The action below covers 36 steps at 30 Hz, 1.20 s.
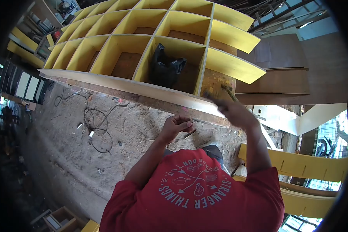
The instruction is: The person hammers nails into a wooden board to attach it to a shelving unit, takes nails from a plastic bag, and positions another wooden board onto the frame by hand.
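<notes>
Head view: going from left to right, the yellow slatted frame (181, 41) lies on the table (216, 79) in front of the person, and it looks well advanced, with crossing dividers already forming rows of compartments from the far left up to the last upright divider. The pale front strip (120, 82) runs along the near edge; whether it is fully fastened cannot be told from here. One near compartment has a black plastic bag (168, 69) in it. At the right end the slats (234, 65) jut out with free ends and nothing closing them, so that side seems unfinished (more yellow curved pieces (297, 164) sit apart, lower right). As for the fingers, those of the left hand (176, 127) curl in with the thumb near the forefinger, just off the near edge; whether they pinch anything is too small to tell. The right hand (239, 115), further right, has its fingers wrapped firmly around a dark hammer-like tool (216, 100), blurred, its far end angled towards the front strip.
</notes>
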### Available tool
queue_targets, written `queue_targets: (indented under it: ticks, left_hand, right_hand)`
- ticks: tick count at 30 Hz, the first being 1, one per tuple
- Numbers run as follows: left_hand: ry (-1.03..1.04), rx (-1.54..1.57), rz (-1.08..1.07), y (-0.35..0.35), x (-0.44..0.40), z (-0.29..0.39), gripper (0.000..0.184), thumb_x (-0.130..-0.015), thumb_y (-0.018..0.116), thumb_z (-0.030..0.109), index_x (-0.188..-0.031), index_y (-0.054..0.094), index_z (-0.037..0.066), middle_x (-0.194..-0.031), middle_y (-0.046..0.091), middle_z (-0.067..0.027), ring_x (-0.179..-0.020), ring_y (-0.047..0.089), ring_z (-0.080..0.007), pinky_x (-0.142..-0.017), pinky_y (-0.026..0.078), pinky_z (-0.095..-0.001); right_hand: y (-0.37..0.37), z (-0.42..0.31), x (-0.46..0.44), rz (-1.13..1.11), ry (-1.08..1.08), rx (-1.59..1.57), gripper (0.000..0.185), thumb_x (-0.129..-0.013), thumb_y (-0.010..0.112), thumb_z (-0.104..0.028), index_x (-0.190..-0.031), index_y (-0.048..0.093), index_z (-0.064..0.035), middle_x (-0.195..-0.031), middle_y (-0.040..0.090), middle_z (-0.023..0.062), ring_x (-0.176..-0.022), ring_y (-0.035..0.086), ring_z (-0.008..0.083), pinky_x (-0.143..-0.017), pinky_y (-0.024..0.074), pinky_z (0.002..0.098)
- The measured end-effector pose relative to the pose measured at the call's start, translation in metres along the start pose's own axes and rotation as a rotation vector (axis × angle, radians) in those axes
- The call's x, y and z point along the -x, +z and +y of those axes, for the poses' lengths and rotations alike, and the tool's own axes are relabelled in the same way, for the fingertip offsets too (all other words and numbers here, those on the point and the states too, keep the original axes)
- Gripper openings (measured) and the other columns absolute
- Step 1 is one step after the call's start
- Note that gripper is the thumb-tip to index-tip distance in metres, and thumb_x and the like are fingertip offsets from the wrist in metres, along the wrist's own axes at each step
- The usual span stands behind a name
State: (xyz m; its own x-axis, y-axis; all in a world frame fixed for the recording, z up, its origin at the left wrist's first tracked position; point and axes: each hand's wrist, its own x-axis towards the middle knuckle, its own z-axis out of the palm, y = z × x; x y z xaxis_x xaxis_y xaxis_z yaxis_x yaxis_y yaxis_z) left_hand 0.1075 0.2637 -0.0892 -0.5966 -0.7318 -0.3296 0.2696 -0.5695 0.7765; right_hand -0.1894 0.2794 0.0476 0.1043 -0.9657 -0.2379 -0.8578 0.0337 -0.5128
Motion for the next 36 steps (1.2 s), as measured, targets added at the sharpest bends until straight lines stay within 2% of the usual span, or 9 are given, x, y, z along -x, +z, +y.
queue_targets:
  ticks: [3, 11, 12, 15, 20, 23, 26, 29, 36]
  left_hand:
    - [-0.066, -0.038, 0.086, -0.007, -0.001, -0.015, 0.019, -0.099, 0.075, 0.013, -0.112, 0.072, 0.000, -0.100, 0.076, -0.0091, -0.088, 0.075, -0.0166, -0.083, 0.062, -0.0320]
    - [-0.052, -0.313, 0.207, -0.020, -0.030, -0.039, 0.022, -0.098, 0.077, 0.018, -0.109, 0.075, 0.000, -0.094, 0.074, -0.0034, -0.083, 0.066, -0.0099, -0.079, 0.055, -0.0275]
    - [-0.056, -0.367, 0.217, -0.021, -0.034, -0.039, 0.022, -0.097, 0.078, 0.019, -0.108, 0.075, 0.000, -0.094, 0.074, -0.0033, -0.083, 0.066, -0.0095, -0.079, 0.054, -0.0272]
    - [-0.029, -0.451, 0.158, -0.024, -0.052, -0.034, 0.022, -0.098, 0.077, 0.020, -0.107, 0.076, 0.000, -0.094, 0.075, -0.0030, -0.083, 0.066, -0.0093, -0.077, 0.054, -0.0269]
    - [0.065, -0.750, 0.118, -0.039, -0.091, -0.031, 0.027, -0.092, 0.082, 0.028, -0.097, 0.078, 0.002, -0.089, 0.077, -0.0070, -0.081, 0.070, -0.0133, -0.075, 0.056, -0.0317]
    - [0.018, -0.879, 0.122, -0.039, -0.100, -0.017, 0.033, -0.087, 0.085, 0.035, -0.093, 0.079, 0.003, -0.088, 0.078, -0.0090, -0.079, 0.072, -0.0167, -0.076, 0.057, -0.0350]
    - [-0.023, -0.950, 0.112, -0.036, -0.108, -0.007, 0.034, -0.085, 0.086, 0.038, -0.090, 0.081, 0.004, -0.084, 0.078, -0.0059, -0.076, 0.071, -0.0138, -0.074, 0.056, -0.0331]
    - [-0.034, -0.986, 0.102, -0.032, -0.113, -0.006, 0.034, -0.084, 0.087, 0.038, -0.088, 0.082, 0.005, -0.082, 0.078, -0.0049, -0.074, 0.071, -0.0129, -0.073, 0.056, -0.0315]
    - [-0.019, -1.002, 0.123, -0.034, -0.117, -0.005, 0.032, -0.083, 0.087, 0.035, -0.089, 0.083, 0.004, -0.081, 0.080, -0.0077, -0.074, 0.074, -0.0156, -0.074, 0.057, -0.0324]
  right_hand:
    - [-0.058, -0.001, -0.047, -0.120, 0.309, -0.011, 0.036, -0.108, 0.057, -0.034, -0.101, 0.063, 0.0004, -0.066, 0.066, 0.0086, -0.053, 0.067, 0.0233, -0.054, 0.0542, 0.0374]
    - [0.014, 0.145, -0.190, -0.381, 0.506, -0.286, 0.043, -0.106, 0.057, -0.033, -0.105, 0.077, 0.0048, -0.091, 0.078, 0.0239, -0.063, 0.075, 0.0260, -0.066, 0.0611, 0.0426]
    - [0.016, 0.153, -0.189, -0.342, 0.391, -0.028, 0.043, -0.104, 0.059, -0.034, -0.105, 0.077, 0.0054, -0.093, 0.078, 0.0233, -0.066, 0.076, 0.0267, -0.068, 0.0612, 0.0426]
    - [0.022, 0.156, -0.162, -0.333, 0.221, 0.492, 0.037, -0.098, 0.063, -0.028, -0.103, 0.076, 0.0055, -0.097, 0.079, 0.0218, -0.075, 0.077, 0.0303, -0.072, 0.0617, 0.0436]
    - [0.010, 0.151, -0.121, -0.421, 0.728, 0.109, 0.022, -0.087, 0.074, -0.016, -0.100, 0.075, 0.0022, -0.101, 0.078, 0.0208, -0.086, 0.077, 0.0360, -0.075, 0.0595, 0.0452]
    - [-0.020, 0.136, -0.088, -0.255, 0.418, 0.287, 0.039, -0.089, 0.080, -0.022, -0.114, 0.067, 0.0051, -0.093, 0.074, 0.0205, -0.083, 0.074, 0.0340, -0.075, 0.0579, 0.0461]
    - [-0.029, 0.125, -0.021, 0.351, 0.123, 0.294, 0.042, -0.089, 0.081, -0.025, -0.119, 0.067, 0.0005, -0.090, 0.072, 0.0166, -0.068, 0.073, 0.0325, -0.065, 0.0557, 0.0475]
    - [-0.045, 0.053, 0.039, 0.318, 0.379, -0.222, 0.046, -0.092, 0.080, -0.028, -0.127, 0.064, -0.0018, -0.083, 0.069, 0.0144, -0.070, 0.070, 0.0298, -0.070, 0.0545, 0.0447]
    - [-0.001, 0.014, 0.112, 0.042, 0.363, -0.378, 0.030, -0.095, 0.080, -0.026, -0.117, 0.072, -0.0078, -0.079, 0.063, 0.0018, -0.070, 0.053, 0.0086, -0.062, 0.0427, 0.0292]
